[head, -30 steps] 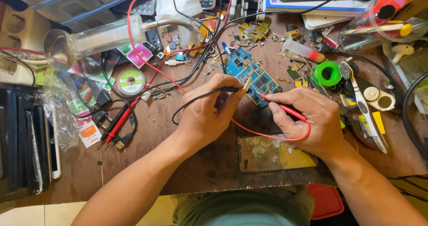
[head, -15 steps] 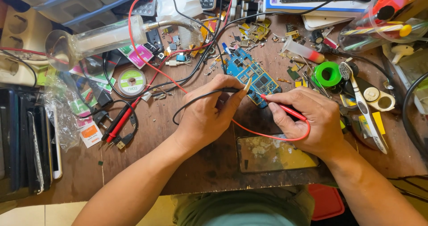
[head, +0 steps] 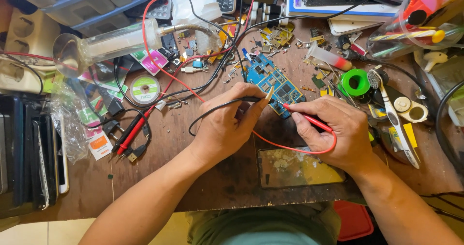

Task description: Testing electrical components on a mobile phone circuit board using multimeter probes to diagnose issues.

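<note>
The left hand (head: pixel 227 124) pinched a black probe (head: pixel 251 99) between thumb and fingers, its tip resting on the blue circuit board (head: pixel 273 84) at about twelve o'clock from the knuckles. The right hand (head: pixel 333 129) gripped a red probe (head: pixel 309 121) the same way, fingers closed round it, its point touching the board's lower edge at roughly ten o'clock from that hand. The board lay flat on the wooden bench (head: pixel 193 177), just above both hands. The red lead (head: pixel 290 147) looped under the right hand, and the black lead (head: pixel 208 112) curved round the left.

By my judgement, the two tips sat close together, so a small slip could bridge neighbouring contacts on the board. The board looked unclamped and might slide under pressure. The loose leads could also snag the clutter nearby.

At nine o'clock from the board lay a round white spool (head: pixel 144 89) with a green label, and above it, at ten o'clock, a pink square packet (head: pixel 155 59). Far left, at eight o'clock, a white tag with an orange patch (head: pixel 99 145) sat by a clear plastic bag (head: pixel 67 124). At three o'clock stood a green roll of tape (head: pixel 355 82). A cracked phone screen (head: pixel 299 166) lay at six o'clock, between the wrists.
</note>
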